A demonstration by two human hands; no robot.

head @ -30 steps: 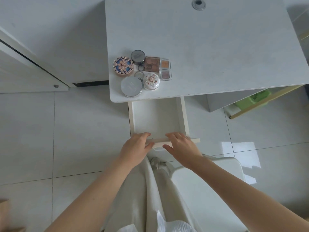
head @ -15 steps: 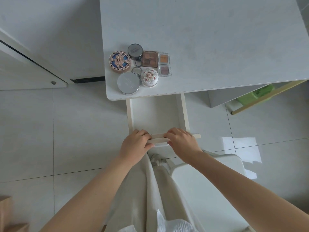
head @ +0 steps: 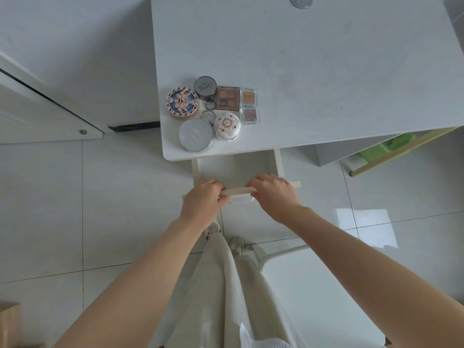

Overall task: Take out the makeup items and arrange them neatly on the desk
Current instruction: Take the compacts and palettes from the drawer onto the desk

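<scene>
White drawer (head: 236,169) front mostly hidden under both hands (head: 272,194).

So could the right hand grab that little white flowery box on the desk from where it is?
Probably yes. The right hand is busy holding the drawer front, but the flowery box sits near the desk edge just beyond it, with nothing in between.

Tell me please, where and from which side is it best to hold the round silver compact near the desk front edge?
Probably grip the silver compact across its round rim, coming from above. It lies flat, lid up, and the white patterned compact crowds its right side, so place fingers front and back.
</scene>
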